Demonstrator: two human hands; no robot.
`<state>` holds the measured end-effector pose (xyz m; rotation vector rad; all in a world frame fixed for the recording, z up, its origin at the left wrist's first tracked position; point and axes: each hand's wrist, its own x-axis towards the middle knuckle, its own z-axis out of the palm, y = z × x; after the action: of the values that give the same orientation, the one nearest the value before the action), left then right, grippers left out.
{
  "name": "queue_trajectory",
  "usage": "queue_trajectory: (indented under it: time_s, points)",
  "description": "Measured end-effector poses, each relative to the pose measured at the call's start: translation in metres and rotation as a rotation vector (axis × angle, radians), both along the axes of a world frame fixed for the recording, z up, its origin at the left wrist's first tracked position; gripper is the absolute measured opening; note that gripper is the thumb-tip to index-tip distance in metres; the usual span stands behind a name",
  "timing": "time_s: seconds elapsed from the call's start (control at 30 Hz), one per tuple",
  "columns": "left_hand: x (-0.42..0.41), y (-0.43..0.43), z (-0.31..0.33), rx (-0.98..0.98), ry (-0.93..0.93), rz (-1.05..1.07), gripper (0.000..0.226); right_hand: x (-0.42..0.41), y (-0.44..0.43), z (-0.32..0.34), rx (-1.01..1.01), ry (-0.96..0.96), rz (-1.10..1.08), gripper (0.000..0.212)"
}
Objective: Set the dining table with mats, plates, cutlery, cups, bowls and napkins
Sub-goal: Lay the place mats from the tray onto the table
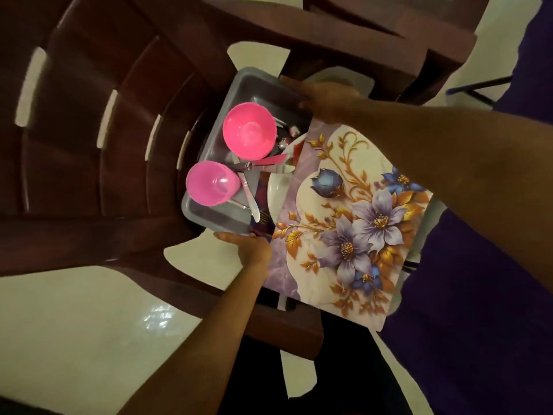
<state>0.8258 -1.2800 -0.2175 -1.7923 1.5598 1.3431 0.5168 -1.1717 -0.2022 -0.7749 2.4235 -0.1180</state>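
A grey plastic tray (215, 218) sits on the seat of a dark brown chair. It holds a pink bowl (249, 135), a pink cup (212, 183), several pieces of steel cutlery (250, 195) and a white plate (276, 191) standing on edge. A floral place mat (350, 223) with purple and blue flowers lies over the tray's right part. My left hand (250, 248) grips the tray's near edge beside the mat. My right hand (324, 98) grips the tray's far edge.
The brown plastic chair (98, 139) with a slatted back fills the left and top of the view. Another brown piece of furniture (404, 46) stands at the upper right. Pale tiled floor (77, 339) lies below. Purple clothing (478, 295) is at the right.
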Motion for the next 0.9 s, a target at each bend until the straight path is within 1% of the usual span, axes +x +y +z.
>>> queue_trajectory:
  time_s: [0.07,0.13,0.23,0.3,0.33,0.4,0.47,0.57,0.63,0.7,0.77,0.83,0.9]
  points:
    - [-0.001,0.004,-0.01,0.01,-0.014,0.025,0.075,0.002,0.003,-0.021,-0.042,0.072,0.048,0.055]
    - [-0.001,0.005,-0.018,0.021,-0.021,0.028,0.073,0.003,0.005,-0.038,-0.082,0.065,0.065,0.052]
    - [0.001,0.004,-0.029,0.041,-0.038,0.046,0.067,0.005,0.005,-0.045,-0.117,-0.02,-0.033,0.05]
    - [0.002,0.002,-0.037,0.047,-0.052,0.032,0.066,0.005,0.007,-0.052,-0.162,-0.195,-0.174,0.05]
    - [0.002,0.002,-0.038,0.042,-0.055,0.017,0.066,0.004,0.007,-0.05,-0.167,-0.233,-0.201,0.055]
    - [0.004,0.005,-0.039,0.018,-0.039,-0.033,0.07,0.005,0.008,-0.045,-0.151,-0.235,-0.211,0.058]
    - [0.004,0.008,-0.032,0.006,-0.012,-0.034,0.076,0.005,0.009,-0.042,-0.096,-0.213,-0.192,0.056]
    - [0.004,0.008,-0.032,-0.007,-0.001,-0.016,0.078,0.011,0.006,-0.032,-0.035,-0.126,-0.147,0.056]
    - [0.005,0.005,-0.031,-0.02,0.017,0.009,0.075,0.018,0.005,-0.025,-0.022,-0.046,-0.137,0.057]
    - [0.005,0.002,-0.025,-0.034,0.035,0.041,0.07,0.033,0.006,-0.015,-0.033,0.088,-0.11,0.058]
    - [0.005,0.0,-0.015,-0.147,0.019,-0.059,0.063,0.054,0.016,-0.002,-0.112,0.218,-0.142,0.053]
    - [0.007,-0.002,-0.002,-0.303,-0.027,-0.267,0.067,0.082,0.04,0.007,-0.185,0.309,-0.223,0.045]
    - [0.01,-0.004,0.011,-0.417,0.012,-0.532,0.064,0.12,0.074,0.012,-0.226,0.355,-0.37,0.041]
